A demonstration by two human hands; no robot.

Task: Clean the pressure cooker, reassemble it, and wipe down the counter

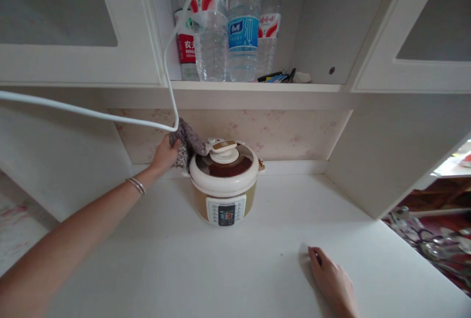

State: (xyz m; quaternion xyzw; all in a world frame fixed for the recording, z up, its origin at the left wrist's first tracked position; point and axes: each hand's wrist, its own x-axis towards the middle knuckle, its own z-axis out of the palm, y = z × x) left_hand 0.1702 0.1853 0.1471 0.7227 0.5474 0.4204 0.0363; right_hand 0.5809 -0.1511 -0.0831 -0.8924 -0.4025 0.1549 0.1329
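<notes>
My left hand [166, 155] is closed on a crumpled grey-brown patterned cloth [186, 140], beside the far left edge of an electric pressure cooker [224, 183]. Part of the cloth lies against the cooker's lid near its handle [223, 147]. The cooker stands upright on the white counter [272, 259], its lid on and its control panel [226, 210] facing me. Lower right, my right hand [333, 281] rests on the counter with its fingers curled in, apart from the cooker. Whether anything is inside those fingers cannot be made out.
Above the counter, an open cabinet shelf [324, 87] holds several plastic water bottles [243, 33] and small dark items [277, 76]. A white cable [110, 116] crosses in front of the left side. White side panels [397, 146] bound the counter.
</notes>
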